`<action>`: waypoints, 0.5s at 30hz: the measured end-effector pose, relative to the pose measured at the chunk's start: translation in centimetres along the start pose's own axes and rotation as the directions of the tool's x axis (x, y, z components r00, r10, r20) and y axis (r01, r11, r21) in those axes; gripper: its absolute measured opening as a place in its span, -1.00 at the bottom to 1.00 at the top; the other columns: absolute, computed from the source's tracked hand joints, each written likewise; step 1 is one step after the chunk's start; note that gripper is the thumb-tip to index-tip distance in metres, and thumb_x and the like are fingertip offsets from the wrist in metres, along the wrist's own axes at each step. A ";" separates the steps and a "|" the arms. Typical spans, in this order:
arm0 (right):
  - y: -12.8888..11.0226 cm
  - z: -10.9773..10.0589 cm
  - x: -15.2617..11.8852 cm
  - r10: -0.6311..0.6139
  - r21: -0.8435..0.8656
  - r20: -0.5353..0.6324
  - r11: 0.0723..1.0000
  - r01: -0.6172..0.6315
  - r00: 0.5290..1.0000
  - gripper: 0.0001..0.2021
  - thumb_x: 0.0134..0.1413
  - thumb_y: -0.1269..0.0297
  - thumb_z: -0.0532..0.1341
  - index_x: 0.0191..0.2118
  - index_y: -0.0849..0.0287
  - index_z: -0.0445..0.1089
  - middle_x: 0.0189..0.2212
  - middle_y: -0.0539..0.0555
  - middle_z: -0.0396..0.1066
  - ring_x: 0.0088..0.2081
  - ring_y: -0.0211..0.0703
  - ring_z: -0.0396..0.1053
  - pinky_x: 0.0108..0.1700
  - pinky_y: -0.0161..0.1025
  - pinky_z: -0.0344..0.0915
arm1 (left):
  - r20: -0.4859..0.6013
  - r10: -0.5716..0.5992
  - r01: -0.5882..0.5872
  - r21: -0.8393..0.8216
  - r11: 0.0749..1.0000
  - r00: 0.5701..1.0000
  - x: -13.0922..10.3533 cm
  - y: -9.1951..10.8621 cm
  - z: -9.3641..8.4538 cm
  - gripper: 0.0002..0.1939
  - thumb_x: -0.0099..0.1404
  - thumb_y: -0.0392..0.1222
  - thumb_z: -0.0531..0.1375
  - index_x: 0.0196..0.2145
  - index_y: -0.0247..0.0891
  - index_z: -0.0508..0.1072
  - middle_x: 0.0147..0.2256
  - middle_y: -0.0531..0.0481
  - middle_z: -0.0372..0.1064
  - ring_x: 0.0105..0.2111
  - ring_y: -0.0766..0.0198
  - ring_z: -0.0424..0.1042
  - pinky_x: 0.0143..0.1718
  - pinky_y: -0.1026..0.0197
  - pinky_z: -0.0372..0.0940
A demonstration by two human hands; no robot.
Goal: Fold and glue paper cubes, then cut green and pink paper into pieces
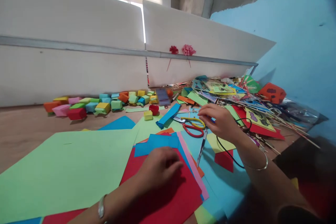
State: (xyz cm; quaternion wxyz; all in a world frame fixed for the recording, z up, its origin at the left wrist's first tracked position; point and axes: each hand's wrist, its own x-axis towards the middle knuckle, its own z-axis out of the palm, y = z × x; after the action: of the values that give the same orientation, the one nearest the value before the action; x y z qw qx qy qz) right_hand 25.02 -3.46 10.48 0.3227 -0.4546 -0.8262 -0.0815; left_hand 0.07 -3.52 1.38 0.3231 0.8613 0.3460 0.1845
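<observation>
My left hand point(160, 168) is over a red sheet point(173, 199), its fingers curled; whether anything is in them is hidden. Just beyond it a blue paper piece point(154, 144) lies on the red sheet. My right hand point(219, 120) is raised near the scissors, thumb and fingertips together at the end of a thin light stick point(189, 112). Below and left of that hand lie scissors with red handles point(193, 131) and scissors with a yellow handle point(196, 122). A pen point(202, 147) rests on light blue paper point(223, 185).
A large green sheet point(65, 171) covers the left. Several small paper boxes point(77, 113) stand along the back left. Sticks and paper crafts point(223, 89) are heaped at the back right. A white panel point(78, 66) and a blue wall point(301, 42) bound the area.
</observation>
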 end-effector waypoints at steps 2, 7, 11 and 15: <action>0.9 0.6 0.6 0.067 0.007 -0.034 0.998 -0.067 0.997 -0.83 0.27 0.32 0.11 -0.27 0.11 0.46 -0.28 0.12 0.49 -0.23 -0.09 0.43 -0.15 -0.18 0.32 | -0.178 -0.065 0.093 0.154 0.984 0.982 0.6 -1.5 -0.8 -0.68 0.32 -0.05 0.03 -0.33 -0.23 0.53 -0.25 -0.18 0.51 -0.22 0.05 0.43 -0.21 0.07 0.28; 3.7 5.3 1.2 0.189 0.027 0.005 0.982 -0.189 0.982 -0.78 0.22 0.46 0.06 -0.19 0.19 0.46 -0.20 0.20 0.47 -0.14 -0.03 0.40 -0.06 -0.13 0.29 | -0.362 -0.103 0.247 0.380 0.891 0.927 1.6 -4.7 -3.4 -0.60 0.31 -0.04 -0.03 -0.21 -0.26 0.54 -0.16 -0.31 0.48 -0.11 -0.13 0.40 -0.12 -0.08 0.25; 3.7 9.0 -0.1 0.160 0.072 0.139 0.983 -0.171 0.977 -0.82 0.22 0.45 0.10 -0.19 0.20 0.46 -0.24 0.17 0.46 -0.17 -0.07 0.39 -0.11 -0.18 0.29 | -0.310 -0.099 0.243 0.470 0.848 0.945 1.5 -4.8 -3.3 -0.67 0.25 0.00 0.07 -0.28 -0.24 0.55 -0.27 -0.22 0.47 -0.22 -0.09 0.43 -0.22 -0.02 0.26; 1.7 10.5 -1.4 0.045 0.137 0.299 0.986 -0.090 0.953 -0.88 0.19 0.34 0.25 -0.16 0.19 0.47 -0.23 0.13 0.46 -0.16 -0.11 0.38 -0.11 -0.24 0.26 | -0.222 -0.069 0.176 0.509 0.843 0.973 1.4 -4.1 -2.2 -0.72 0.25 -0.04 0.12 -0.23 -0.22 0.52 -0.27 -0.17 0.45 -0.26 -0.02 0.42 -0.24 0.02 0.24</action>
State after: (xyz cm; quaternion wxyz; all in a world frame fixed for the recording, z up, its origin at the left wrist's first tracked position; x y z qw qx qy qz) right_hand 22.10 1.01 1.17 0.2318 -0.4643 -0.8527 0.0604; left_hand -2.15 0.66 0.34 0.0513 0.8703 0.4678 0.1452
